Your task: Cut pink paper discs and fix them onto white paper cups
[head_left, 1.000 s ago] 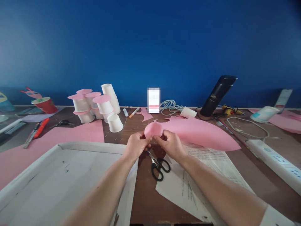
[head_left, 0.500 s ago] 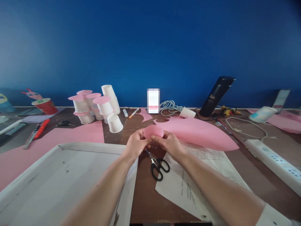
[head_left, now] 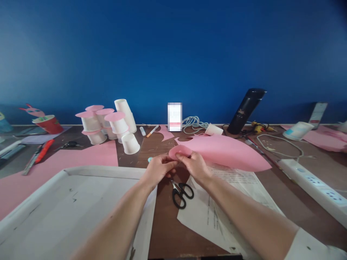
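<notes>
A small pink paper circle (head_left: 176,149) is pinched by my right hand (head_left: 197,167), its thumb lying on top. My left hand (head_left: 159,169) is closed at the circle's lower left edge, thumb and fingers together; what lies between them is hidden. Below the hands, black-handled scissors (head_left: 183,195) rest on the table, blade tips out of sight. A large pink paper sheet (head_left: 227,151) with a cut-out edge spreads behind and right of my right hand. Left of centre, upside-down white paper cups (head_left: 117,126) are stacked with pink circles between and on them. Another cup (head_left: 130,143) stands alone in front.
A white tray-like box lid (head_left: 103,195) fills the front left. Printed paper (head_left: 217,216) lies under my right forearm. A power strip (head_left: 314,184), black flask (head_left: 245,112), fallen cup (head_left: 214,129), cable coil (head_left: 194,124) and phone (head_left: 175,117) stand around. A utility knife (head_left: 38,155) lies left.
The pink circle has shifted slightly right and tilted. My left thumb has come down off its face, while my right thumb now lies across it. The whole view has shifted a little.
</notes>
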`<state>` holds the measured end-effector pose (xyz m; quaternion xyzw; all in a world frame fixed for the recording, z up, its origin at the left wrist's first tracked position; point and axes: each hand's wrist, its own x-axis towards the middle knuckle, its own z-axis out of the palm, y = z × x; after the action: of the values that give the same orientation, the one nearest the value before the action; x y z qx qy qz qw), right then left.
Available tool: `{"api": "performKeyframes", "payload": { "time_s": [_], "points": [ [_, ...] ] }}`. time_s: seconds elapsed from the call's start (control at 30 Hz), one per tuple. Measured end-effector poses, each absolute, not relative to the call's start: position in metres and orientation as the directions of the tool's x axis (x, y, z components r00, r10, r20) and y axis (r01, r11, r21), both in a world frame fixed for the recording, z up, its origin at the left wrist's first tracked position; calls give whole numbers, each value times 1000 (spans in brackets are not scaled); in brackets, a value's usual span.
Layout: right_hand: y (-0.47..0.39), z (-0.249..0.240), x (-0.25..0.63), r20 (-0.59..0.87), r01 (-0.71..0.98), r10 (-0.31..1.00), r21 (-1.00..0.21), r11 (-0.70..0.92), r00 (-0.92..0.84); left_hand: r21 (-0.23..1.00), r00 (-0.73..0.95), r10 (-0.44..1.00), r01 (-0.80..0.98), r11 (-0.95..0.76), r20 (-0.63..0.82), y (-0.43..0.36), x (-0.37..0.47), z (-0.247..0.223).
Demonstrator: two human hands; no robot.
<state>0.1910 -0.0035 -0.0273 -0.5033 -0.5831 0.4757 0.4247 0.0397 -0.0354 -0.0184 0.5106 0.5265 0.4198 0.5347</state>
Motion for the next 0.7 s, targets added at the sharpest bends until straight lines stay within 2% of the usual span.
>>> {"api": "performKeyframes", "payload": {
  "time_s": [0.2, 0.4, 0.7],
  "points": [
    [-11, -20, 189, -44, 60, 968, -998, -30, -245, 990, 12, 991, 36, 134, -134, -32, 38, -24],
    [-13, -17, 191, -61, -1, 967, -998, -63, -245, 985, 8, 986, -48, 165, -165, -30, 36, -28],
    [-9, -22, 186, -16, 35, 976, -999, -9, -219, 991, 40, 990, 10, 136, -136, -33, 39, -23]
  ]
}}
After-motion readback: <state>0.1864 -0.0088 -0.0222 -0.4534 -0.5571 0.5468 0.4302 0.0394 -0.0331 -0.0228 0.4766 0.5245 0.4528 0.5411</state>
